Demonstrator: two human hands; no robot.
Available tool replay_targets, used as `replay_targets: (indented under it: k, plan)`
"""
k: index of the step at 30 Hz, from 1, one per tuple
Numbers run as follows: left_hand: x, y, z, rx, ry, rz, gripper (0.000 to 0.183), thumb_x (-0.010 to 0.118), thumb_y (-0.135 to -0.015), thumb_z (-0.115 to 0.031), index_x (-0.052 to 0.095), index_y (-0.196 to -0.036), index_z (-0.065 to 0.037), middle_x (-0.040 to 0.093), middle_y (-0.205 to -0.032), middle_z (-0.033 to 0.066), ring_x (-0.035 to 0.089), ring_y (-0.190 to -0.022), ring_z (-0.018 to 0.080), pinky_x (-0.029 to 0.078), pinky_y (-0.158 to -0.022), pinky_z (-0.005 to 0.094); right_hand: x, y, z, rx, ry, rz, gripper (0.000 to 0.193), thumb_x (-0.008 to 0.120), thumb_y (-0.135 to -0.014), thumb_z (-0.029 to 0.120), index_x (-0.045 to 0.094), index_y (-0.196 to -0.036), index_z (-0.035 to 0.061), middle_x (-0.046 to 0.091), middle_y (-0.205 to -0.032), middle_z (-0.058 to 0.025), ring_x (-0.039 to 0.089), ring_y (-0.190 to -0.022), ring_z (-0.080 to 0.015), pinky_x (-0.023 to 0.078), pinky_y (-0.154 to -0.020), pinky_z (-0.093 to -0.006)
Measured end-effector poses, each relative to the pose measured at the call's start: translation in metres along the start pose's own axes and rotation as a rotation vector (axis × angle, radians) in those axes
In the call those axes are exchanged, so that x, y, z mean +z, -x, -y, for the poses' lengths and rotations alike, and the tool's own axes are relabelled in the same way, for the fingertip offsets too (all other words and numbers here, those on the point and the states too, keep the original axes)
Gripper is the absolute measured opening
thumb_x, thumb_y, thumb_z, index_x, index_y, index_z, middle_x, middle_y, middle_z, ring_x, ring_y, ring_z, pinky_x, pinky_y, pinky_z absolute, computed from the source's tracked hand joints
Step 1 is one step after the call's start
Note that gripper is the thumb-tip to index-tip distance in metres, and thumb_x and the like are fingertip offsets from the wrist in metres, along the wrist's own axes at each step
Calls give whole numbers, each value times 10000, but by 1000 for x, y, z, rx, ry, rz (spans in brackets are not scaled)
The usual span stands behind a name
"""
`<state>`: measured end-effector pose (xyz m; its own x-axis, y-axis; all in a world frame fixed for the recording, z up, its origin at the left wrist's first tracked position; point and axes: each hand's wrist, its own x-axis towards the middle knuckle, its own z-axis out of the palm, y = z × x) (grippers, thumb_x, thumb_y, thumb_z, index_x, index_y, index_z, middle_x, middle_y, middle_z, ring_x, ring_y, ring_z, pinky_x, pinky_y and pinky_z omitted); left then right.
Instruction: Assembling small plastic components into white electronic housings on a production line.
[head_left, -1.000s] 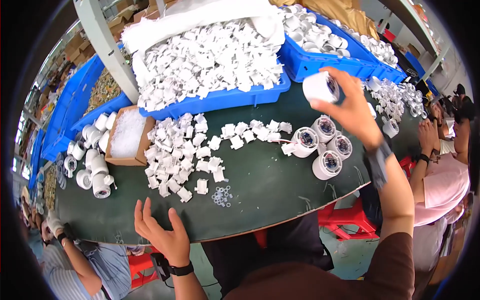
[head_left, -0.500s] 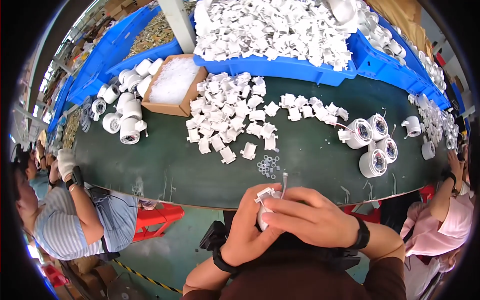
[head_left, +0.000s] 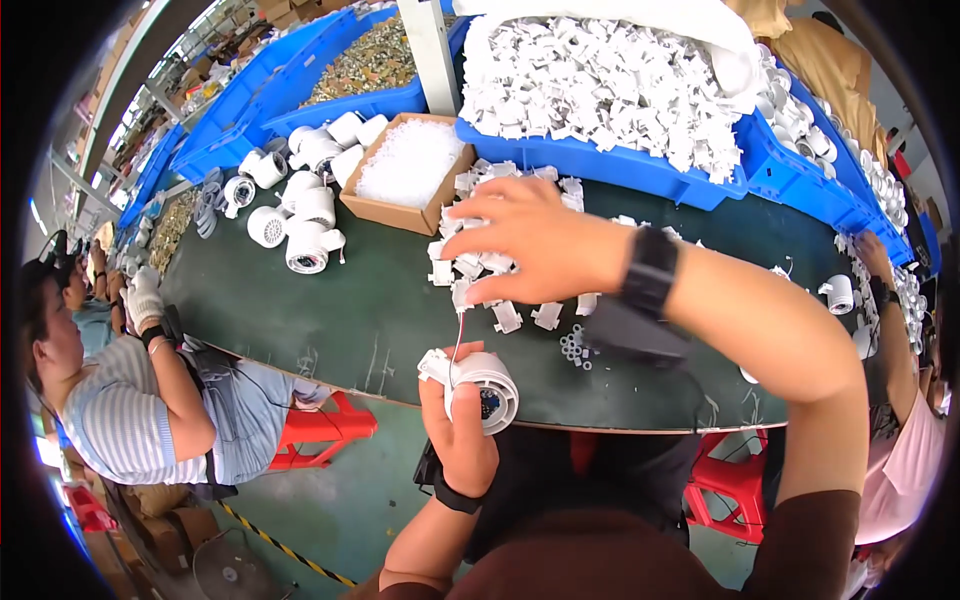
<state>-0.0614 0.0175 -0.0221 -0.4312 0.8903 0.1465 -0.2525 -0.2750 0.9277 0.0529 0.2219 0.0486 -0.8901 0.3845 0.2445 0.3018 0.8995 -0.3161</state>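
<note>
Change since earlier: both hands were clasped together low in the frame half a second ago; now the right hand [head_left: 535, 240] has reached up across the table to the pile of small white plastic pieces [head_left: 480, 262], while the left hand [head_left: 462, 425] stays low with the housing.
Head view, left hand: fingers wrapped around a white round housing [head_left: 487, 385], held at the near edge of the dark green table [head_left: 350, 310], lower centre of the frame.
Head view, wire: a thin red lead [head_left: 458, 335] runs up from the housing.
Head view, right hand: fingers spread and curled down onto the pile at centre; whether they pinch a piece cannot be told. A black wristband [head_left: 650, 270] sits on the wrist.
Head view, surroundings: cardboard box of white bits [head_left: 405, 170] upper centre; finished white housings [head_left: 300, 215] upper left; blue bin of white parts [head_left: 600, 165] at top; small metal washers [head_left: 573, 347] just right of the held housing.
Head view, others: a seated person in a striped shirt [head_left: 120, 410] at left.
</note>
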Motion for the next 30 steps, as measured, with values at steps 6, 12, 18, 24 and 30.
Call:
replay_targets:
  k: [6,12,18,24,30]
  plan:
    - [-4,0,-1,-56,-18,41,369,539,-999,-166,524,-1311,30,602,-1219,109,584,-1016,145,481,-909,301,31,-38,-31,118,160,207,536,681,-880,604,671,-1296,267,481,-1509,-79,271,-1496,-379,192,-1134,-725]
    - [-6,-2,-1,-48,-123,71,354,591,-979,-168,563,-1272,29,605,-1179,104,586,-1001,160,481,-903,308,14,-31,-43,324,123,276,436,673,-906,549,703,-1238,268,437,-1544,-40,258,-1494,-332,276,-1083,-641]
    - [-14,-3,1,57,-350,232,356,654,-935,-152,599,-1249,8,593,-1135,111,582,-957,207,477,-858,330,-8,15,-56,540,53,297,424,645,-929,545,680,-1261,284,418,-1566,-52,271,-1478,-362,322,-1069,-635]
    - [-15,-2,-1,51,-402,270,359,669,-908,-141,610,-1231,4,600,-1161,128,593,-984,236,479,-885,344,-27,87,-65,655,-39,223,439,651,-962,473,640,-1307,202,469,-1500,-179,280,-1450,-475,292,-1175,-561]
    - [-10,-1,1,59,-469,304,362,679,-888,-129,625,-1218,11,607,-1195,151,603,-1018,270,485,-905,362,-45,155,-43,605,-55,166,465,687,-954,442,644,-1359,217,429,-1558,-221,318,-1457,-471,253,-1197,-557]
